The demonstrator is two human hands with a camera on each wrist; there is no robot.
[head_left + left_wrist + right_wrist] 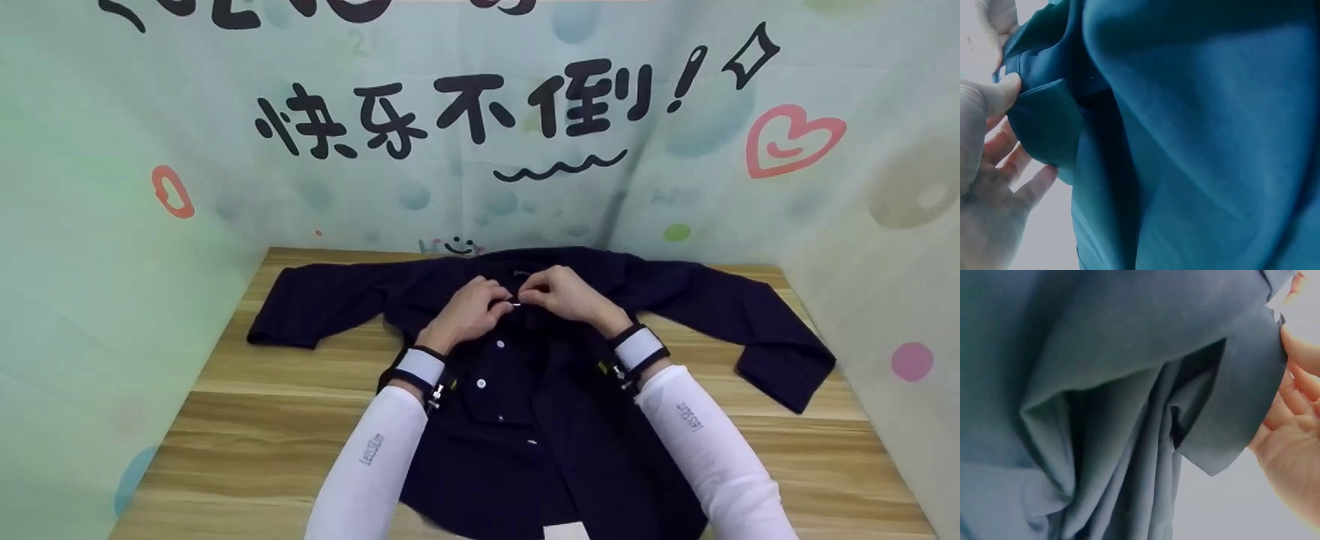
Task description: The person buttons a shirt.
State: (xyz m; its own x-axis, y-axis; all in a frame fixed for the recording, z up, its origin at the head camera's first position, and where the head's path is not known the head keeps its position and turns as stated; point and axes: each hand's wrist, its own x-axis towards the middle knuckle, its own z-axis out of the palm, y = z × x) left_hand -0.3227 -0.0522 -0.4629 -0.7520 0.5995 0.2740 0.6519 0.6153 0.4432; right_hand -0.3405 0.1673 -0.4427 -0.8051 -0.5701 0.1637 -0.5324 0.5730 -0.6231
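A dark navy long-sleeved shirt (480,450) lies spread out, its collar toward the back wall. At the collar, my left hand (472,309) pinches one edge of the cloth between thumb and fingers. Close beside it, my right hand (566,294) pinches the facing edge, and the fingertips of both nearly meet around a small white button (516,304). In the left wrist view, a collar flap (1047,124) hangs by my left thumb. The right wrist view has the other collar point (1224,422) against my right fingers. White buttons (481,383) run down the shirt front.
The shirt rests on a wood-grain table (255,450). One sleeve (322,300) stretches left; the other sleeve (780,352) bends at the right. A white tag (566,531) shows by the hem. Printed cloth walls (450,202) stand behind and on both sides.
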